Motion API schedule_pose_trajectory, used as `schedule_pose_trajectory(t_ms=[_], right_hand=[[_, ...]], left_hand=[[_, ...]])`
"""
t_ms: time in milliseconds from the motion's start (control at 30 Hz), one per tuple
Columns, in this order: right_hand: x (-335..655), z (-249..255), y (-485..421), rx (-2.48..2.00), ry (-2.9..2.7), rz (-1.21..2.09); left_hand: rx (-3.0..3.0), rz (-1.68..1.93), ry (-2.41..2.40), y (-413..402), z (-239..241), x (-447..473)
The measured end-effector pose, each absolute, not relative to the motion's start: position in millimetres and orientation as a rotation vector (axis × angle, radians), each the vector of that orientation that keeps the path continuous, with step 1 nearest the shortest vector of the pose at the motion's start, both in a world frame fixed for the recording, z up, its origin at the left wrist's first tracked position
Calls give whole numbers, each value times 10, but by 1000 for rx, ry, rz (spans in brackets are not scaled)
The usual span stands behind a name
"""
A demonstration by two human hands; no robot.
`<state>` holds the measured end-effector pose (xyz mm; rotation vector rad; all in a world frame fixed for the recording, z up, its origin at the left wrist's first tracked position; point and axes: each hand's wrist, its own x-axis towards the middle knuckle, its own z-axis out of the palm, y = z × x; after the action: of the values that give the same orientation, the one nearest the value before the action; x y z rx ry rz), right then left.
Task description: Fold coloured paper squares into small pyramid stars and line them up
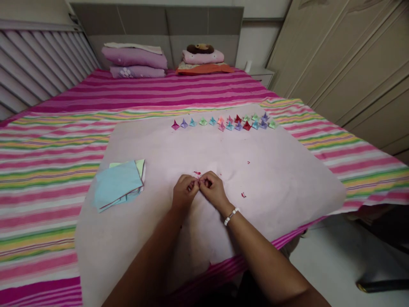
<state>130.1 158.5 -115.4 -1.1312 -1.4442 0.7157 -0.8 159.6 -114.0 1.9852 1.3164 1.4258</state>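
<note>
My left hand [184, 189] and my right hand [212, 187] meet fingertip to fingertip over a large pale pink sheet [281, 179] spread on the bed. Both are closed in a pinch on a tiny piece of pink paper [200, 182], mostly hidden by the fingers. A white bead bracelet [231, 216] circles my right wrist. Small red paper scraps [197, 173] lie just beyond the fingers and to the right. At the sheet's far edge stands a row of several small folded paper shapes [223, 123] in pink, purple, blue, green and red.
A stack of pale blue and green paper squares [119, 184] lies left of my hands. The striped bedcover [41, 170] surrounds the sheet. Folded pillows and blankets [136, 59] sit at the headboard. Wardrobe doors [351, 55] stand right; floor shows lower right.
</note>
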Motion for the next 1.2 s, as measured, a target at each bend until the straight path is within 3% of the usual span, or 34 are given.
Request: schedule_pose_trajectory(t_ms=[633, 1200], right_hand=[[1300, -1163, 1585, -1124, -1437, 740], [1305, -1168, 1589, -1130, -1447, 725]], left_hand=[[1708, 1515, 1457, 1638, -1138, -46], [1867, 1425, 1346, 1604, -1156, -27]])
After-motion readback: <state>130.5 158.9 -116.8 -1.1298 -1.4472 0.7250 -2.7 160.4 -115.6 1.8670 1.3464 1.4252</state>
